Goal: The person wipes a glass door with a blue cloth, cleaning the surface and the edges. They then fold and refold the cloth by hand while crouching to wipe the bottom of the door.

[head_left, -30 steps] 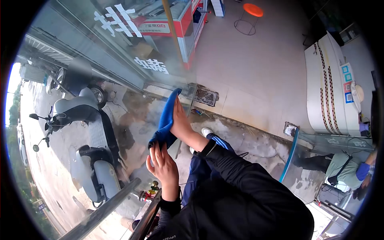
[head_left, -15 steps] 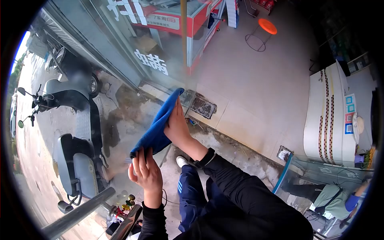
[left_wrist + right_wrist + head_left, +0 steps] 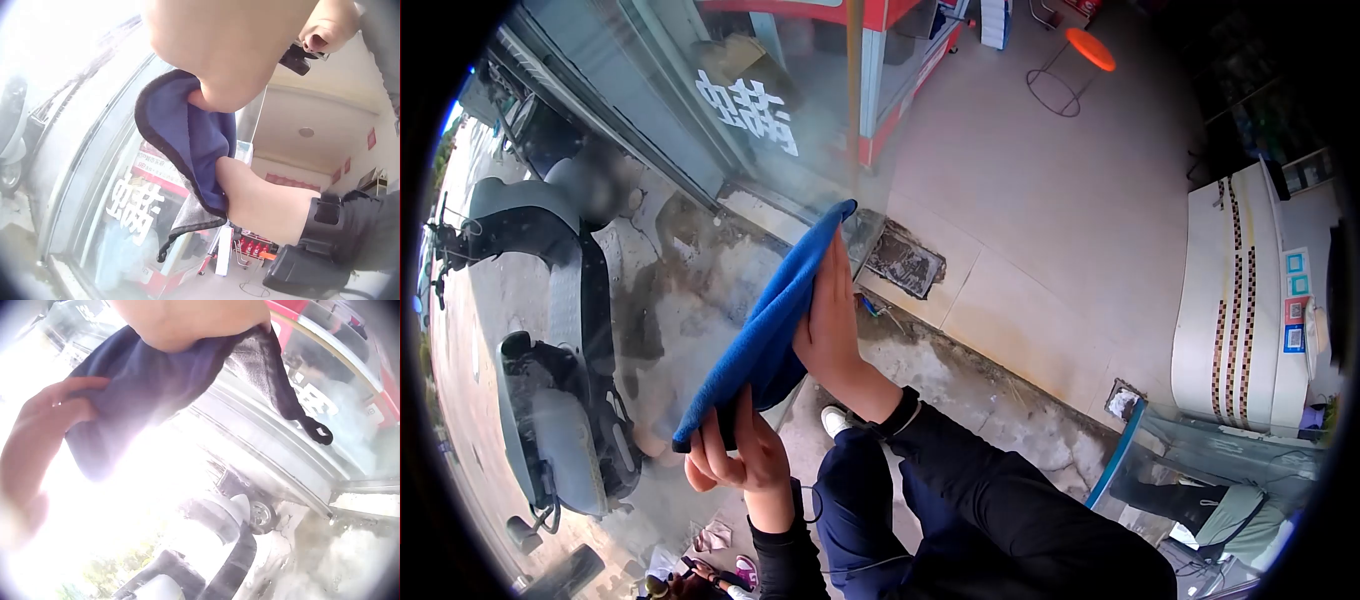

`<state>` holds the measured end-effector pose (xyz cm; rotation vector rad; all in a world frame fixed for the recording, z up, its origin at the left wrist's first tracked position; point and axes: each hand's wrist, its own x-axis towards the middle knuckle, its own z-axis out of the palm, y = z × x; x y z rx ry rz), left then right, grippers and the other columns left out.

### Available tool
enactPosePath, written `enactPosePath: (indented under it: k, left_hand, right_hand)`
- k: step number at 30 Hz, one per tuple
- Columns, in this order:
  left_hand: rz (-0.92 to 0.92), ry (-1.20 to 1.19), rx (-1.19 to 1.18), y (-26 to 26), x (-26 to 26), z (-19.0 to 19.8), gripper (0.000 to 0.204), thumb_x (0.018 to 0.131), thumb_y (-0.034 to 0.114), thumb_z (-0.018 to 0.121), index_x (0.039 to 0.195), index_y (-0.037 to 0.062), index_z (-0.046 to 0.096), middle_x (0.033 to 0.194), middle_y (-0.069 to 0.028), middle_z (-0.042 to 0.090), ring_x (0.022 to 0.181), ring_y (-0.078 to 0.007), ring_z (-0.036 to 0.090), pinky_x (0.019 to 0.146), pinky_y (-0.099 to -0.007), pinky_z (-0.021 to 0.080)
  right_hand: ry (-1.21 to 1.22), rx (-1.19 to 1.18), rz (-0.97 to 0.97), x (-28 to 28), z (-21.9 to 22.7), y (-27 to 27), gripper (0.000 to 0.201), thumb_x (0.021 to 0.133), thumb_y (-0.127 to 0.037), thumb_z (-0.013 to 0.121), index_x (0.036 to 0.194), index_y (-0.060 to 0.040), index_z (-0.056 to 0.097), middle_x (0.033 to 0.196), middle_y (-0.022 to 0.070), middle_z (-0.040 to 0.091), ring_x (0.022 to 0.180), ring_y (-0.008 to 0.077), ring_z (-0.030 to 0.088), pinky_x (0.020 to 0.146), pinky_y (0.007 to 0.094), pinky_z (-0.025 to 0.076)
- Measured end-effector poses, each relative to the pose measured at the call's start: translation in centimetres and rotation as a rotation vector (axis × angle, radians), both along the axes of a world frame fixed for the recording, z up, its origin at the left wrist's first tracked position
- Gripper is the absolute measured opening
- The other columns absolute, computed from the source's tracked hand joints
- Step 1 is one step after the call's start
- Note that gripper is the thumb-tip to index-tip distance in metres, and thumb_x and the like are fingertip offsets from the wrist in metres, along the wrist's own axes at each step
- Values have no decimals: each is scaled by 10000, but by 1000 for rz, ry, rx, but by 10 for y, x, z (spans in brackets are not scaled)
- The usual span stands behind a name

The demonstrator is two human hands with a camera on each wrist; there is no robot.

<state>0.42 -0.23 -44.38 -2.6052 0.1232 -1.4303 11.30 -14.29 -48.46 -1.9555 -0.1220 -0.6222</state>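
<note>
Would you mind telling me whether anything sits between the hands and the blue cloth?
Nothing visible does: the right hand presses flat on the blue cloth, and the left hand grips its lower end.

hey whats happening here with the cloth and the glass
A person stands at a glass door and works a blue cloth over it. The right hand presses the cloth flat against the pane with straight fingers, while the left hand grips the cloth's lower end with curled fingers. Through the glass a parked scooter shows outside on wet pavement.
</note>
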Motion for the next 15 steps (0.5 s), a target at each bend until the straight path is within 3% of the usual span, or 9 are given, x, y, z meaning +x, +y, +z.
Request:
enactPosePath:
  k: [2,4,11,13,15]
  left_hand:
    - [13,-25,7,-6,7,-10,157,923,165,768,1055,229,822,1353,-46,567,1271,-262,507,1053,-421,333]
    - [4,-73,14,-7,15,-28,134,979,180,709,1043,212,822,1376,-45,587,1371,-284,465,1121,-424,321]
    - [4,-234,-7,-24,42,-80,200,948,60,683,1031,182,819,1364,-63,645,1354,-313,552,1111,-398,332]
    - [44,-235,-3,-32,44,-94,243,936,33,658,1050,177,817,1366,-52,648,1343,-297,578,1083,-371,347]
    - [69,-245,44,-38,52,-113,279,914,26,647,1080,176,813,1350,-29,666,1329,-283,602,1045,-334,356]
  right_hand:
    - [-49,5,-8,6,-19,2,864,839,78,511,1607,86,114,1669,352,73,1527,544,165,1253,543,209]
    - [-103,-5,-32,14,-36,0,890,803,95,502,1607,86,119,1666,364,64,1532,546,153,1248,561,205]
    - [-377,-34,-35,48,-90,-19,905,763,137,495,1593,118,136,1645,403,66,1534,553,145,1248,549,205]
    - [-390,-52,-89,57,-112,-25,781,930,27,516,1612,79,138,1651,397,96,1532,554,161,1238,552,200]
    - [-430,-44,-97,70,-136,-29,794,912,43,507,1611,82,134,1648,399,103,1529,556,168,1238,550,201]
